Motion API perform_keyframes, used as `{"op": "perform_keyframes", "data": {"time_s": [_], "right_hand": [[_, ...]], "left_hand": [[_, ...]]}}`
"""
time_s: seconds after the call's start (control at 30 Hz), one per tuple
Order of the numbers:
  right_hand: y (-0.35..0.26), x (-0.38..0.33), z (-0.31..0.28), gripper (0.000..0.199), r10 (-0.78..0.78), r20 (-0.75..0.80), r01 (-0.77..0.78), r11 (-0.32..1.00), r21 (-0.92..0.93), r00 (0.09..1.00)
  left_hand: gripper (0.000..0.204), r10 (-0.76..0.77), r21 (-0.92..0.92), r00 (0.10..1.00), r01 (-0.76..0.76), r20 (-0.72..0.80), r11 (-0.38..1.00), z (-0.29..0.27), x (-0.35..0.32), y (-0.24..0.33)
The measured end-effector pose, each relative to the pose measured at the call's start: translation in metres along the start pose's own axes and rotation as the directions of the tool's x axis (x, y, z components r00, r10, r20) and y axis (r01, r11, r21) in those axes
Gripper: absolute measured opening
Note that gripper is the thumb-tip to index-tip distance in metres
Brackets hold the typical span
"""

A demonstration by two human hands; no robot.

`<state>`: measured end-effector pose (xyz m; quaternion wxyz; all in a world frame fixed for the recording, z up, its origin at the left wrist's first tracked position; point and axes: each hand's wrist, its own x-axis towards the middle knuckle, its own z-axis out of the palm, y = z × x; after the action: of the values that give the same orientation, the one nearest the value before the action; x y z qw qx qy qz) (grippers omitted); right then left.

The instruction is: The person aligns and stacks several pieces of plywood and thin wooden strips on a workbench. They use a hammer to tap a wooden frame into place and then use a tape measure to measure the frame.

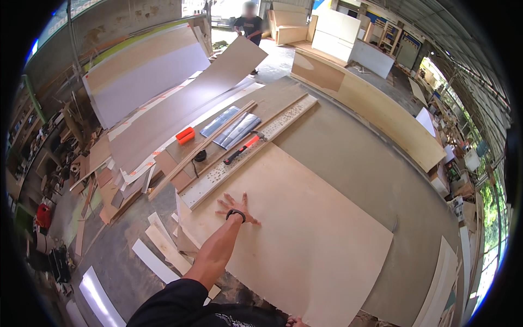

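My left hand [235,209] lies with fingers spread on a large pale plywood sheet [305,229], a dark band on its wrist. At the bottom edge of the view, only part of my right hand [295,322] shows, its fingers curled beside the sheet's near edge; what they hold, if anything, is hidden. Beyond my left hand, a long shallow wooden panel frame [218,175] dotted with small bits lies across the sheet's far side. A hammer [243,150] with a red and black handle rests on that frame.
Wooden strips [204,147], an orange roll [185,135], clear-wrapped packs [235,129] and a small black cup-like object [200,156] lie beyond the frame. Offcuts [163,245] litter the left side. Another person [249,24] stands behind a curved brown sheet [234,62]. A long wooden panel [370,103] borders the right.
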<state>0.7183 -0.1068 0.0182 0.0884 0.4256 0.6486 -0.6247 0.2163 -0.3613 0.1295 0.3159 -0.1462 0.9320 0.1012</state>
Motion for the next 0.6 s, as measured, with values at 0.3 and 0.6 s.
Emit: {"op": "perform_keyframes", "data": {"time_s": [0.3, 0.6], "right_hand": [[0.001, -0.001, -0.003, 0.042, -0.116, 0.015, 0.117, 0.984, -0.136, 0.993], [0.060, 0.043, -0.020, 0.050, -0.183, 0.029, 0.185, 0.964, -0.190, 0.983]], "left_hand": [[0.151, -0.010, -0.015, 1.000, 0.010, -0.001, 1.000, -0.002, 0.004, 0.010], [0.152, 0.014, -0.018, 1.000, -0.014, -0.016, 1.000, -0.003, 0.018, 0.028]]}}
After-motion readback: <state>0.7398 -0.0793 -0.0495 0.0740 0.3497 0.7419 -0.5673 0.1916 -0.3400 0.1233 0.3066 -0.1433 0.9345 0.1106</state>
